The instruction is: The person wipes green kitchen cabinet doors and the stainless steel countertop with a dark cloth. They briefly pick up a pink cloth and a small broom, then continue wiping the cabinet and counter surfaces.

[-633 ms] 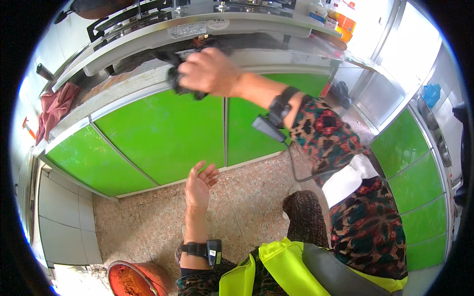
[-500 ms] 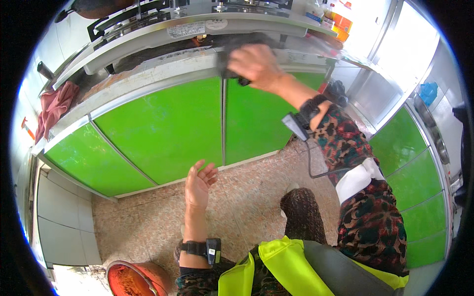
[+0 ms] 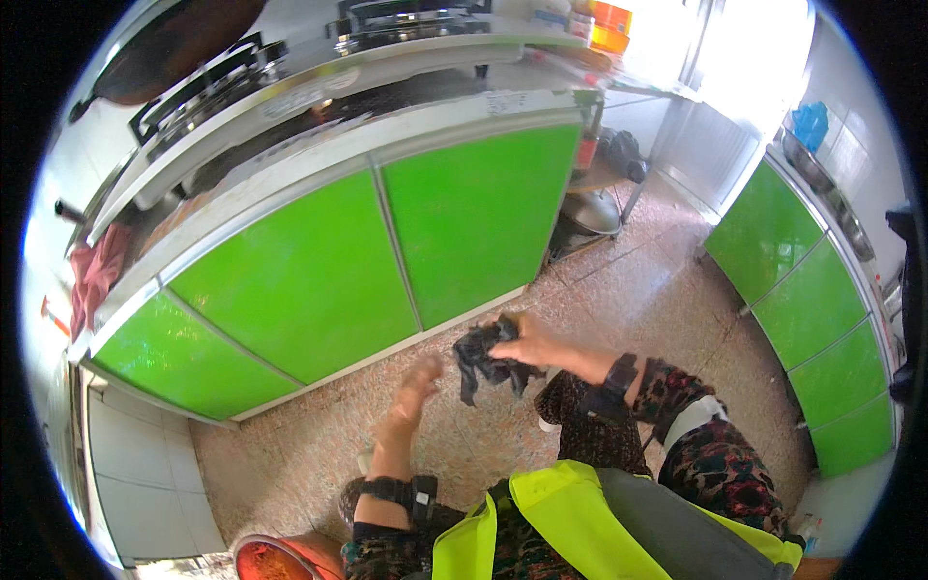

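Observation:
A dark, crumpled cloth (image 3: 481,363) hangs from my right hand (image 3: 530,342), whose fingers are closed on it above the floor. Its lower edges dangle in loose folds. To the left, my left hand (image 3: 417,388) is raised with nothing visible in it; motion smears its fingers, and it is apart from the cloth. Beyond both hands stands the counter with green door panels (image 3: 474,217). On top of it, a gas stove (image 3: 406,29) rests on a raised pale slab.
An orange-red bucket (image 3: 290,558) stands on the floor at the lower left. A pink cloth (image 3: 97,275) drapes over the counter's left end. A wok (image 3: 179,48) sits on the far-left burner. More green cabinets (image 3: 822,319) line the right side, and a pot lid (image 3: 592,212) shows under a shelf.
My right hand has come down from the counter's front edge, bringing the dark cloth over the floor near my left hand. The view has shifted to the right.

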Demonstrator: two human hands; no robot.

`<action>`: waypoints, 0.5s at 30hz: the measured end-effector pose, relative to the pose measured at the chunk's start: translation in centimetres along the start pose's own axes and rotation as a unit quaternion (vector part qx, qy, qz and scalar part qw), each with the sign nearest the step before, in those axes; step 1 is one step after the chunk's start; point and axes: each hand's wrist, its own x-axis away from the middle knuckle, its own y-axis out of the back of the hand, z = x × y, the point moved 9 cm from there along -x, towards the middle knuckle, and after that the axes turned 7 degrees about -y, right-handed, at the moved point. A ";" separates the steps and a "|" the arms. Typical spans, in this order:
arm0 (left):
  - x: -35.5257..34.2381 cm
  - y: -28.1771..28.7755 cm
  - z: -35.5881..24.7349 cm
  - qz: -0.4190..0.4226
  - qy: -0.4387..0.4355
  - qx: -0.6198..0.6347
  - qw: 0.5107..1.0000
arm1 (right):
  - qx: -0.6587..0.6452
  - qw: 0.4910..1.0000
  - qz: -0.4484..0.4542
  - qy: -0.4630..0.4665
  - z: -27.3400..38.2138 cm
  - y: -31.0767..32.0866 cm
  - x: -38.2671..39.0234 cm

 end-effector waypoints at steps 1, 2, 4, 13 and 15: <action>0.6 -1.3 2.8 0.027 0.059 -0.011 0.998 | -0.020 0.999 -0.001 -0.046 -2.2 -0.5 -0.3; 1.5 -3.4 5.1 0.106 0.093 -0.047 0.989 | -0.049 0.997 0.001 -0.055 -3.7 -1.0 -0.4; 4.2 -6.5 10.9 0.229 0.228 -0.139 0.936 | -0.009 0.994 -0.018 -0.105 -6.7 -1.9 -1.0; 10.0 -5.5 22.8 0.350 0.442 -0.222 0.795 | 0.188 0.943 0.116 0.248 -4.8 -6.3 -1.1; 9.3 -1.6 23.2 0.325 0.466 -0.220 0.793 | 0.209 0.939 0.133 0.237 -5.6 -6.1 -2.3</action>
